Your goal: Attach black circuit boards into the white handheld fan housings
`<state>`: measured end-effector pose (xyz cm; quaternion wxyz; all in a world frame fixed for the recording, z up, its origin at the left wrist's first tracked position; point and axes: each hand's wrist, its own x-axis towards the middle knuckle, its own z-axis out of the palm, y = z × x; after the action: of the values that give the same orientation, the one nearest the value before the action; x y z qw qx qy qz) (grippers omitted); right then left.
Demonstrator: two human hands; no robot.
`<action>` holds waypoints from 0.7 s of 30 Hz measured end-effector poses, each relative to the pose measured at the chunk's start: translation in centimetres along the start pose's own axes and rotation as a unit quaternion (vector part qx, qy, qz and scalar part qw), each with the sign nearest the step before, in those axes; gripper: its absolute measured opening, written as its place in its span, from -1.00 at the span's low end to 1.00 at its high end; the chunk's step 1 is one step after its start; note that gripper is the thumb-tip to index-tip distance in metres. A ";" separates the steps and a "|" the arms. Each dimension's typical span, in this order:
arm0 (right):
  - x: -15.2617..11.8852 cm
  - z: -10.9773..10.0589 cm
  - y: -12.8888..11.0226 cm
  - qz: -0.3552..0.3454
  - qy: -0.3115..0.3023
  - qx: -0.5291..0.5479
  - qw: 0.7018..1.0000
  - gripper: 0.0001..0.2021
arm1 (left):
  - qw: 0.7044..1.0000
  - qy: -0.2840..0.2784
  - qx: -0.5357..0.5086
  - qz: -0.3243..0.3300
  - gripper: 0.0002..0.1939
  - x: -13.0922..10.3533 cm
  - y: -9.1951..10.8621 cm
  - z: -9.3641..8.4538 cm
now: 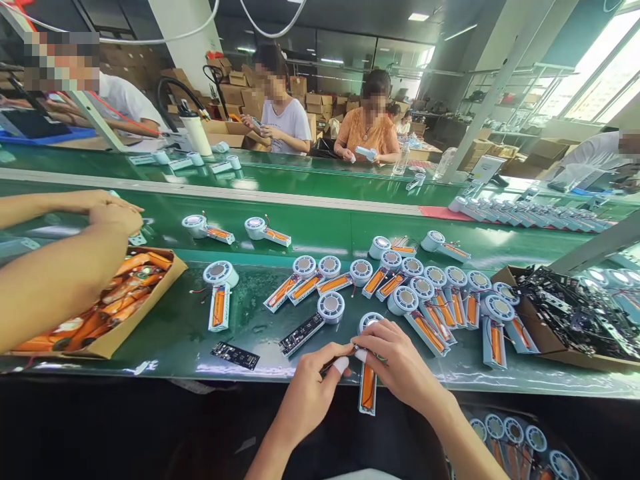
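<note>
Frankly, we can make out pale print on the loose board (235, 355) left of the lower centre, but it is too small for us to read.

Our fan (368, 390) lies at the lower centre, its handle pointing towards the bottom of the frame and reaching past the table's (200, 363) near edge. It is pale blue, with a round, vented head and an orange battery and thin dark wires set in the open handle.

Over it, our left hand (314, 375) pinches a dark strip (327, 365) between thumb and fingers. Our right hand (400, 363) has thumb and forefinger pressed together at a small part (355, 347), right beside the left fingertips; we cannot tell what that part is. Our fingers hide the middle of the fan and most of the strip.

At the left, a co-worker's arms (55, 267), cut off by the frame, cover part of a box (173, 270) of orange batteries. More fans crowd the right of centre, and the box (555, 345) of black boards runs out at the right edge.
</note>
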<state>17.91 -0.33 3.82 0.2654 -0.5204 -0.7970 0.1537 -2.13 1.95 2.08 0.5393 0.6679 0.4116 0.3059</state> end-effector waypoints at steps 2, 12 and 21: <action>0.0 0.0 0.2 -0.017 -0.006 0.018 1.000 -0.80 | 1.000 -0.015 -0.008 -0.002 -0.71 0.1 0.0 -0.2; -1.0 -0.7 -0.3 0.059 0.082 0.043 0.994 -0.81 | 0.998 0.012 0.055 -0.015 -0.61 -0.2 0.0 0.3; -5.5 -1.5 0.5 0.222 0.051 0.031 0.973 -0.76 | 0.956 -0.016 0.291 0.025 -0.37 -0.7 -0.5 1.0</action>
<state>20.89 -5.21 3.33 0.2809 -0.6827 -0.6420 0.2069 -1.72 0.93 1.41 0.3206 0.8106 0.4574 0.1758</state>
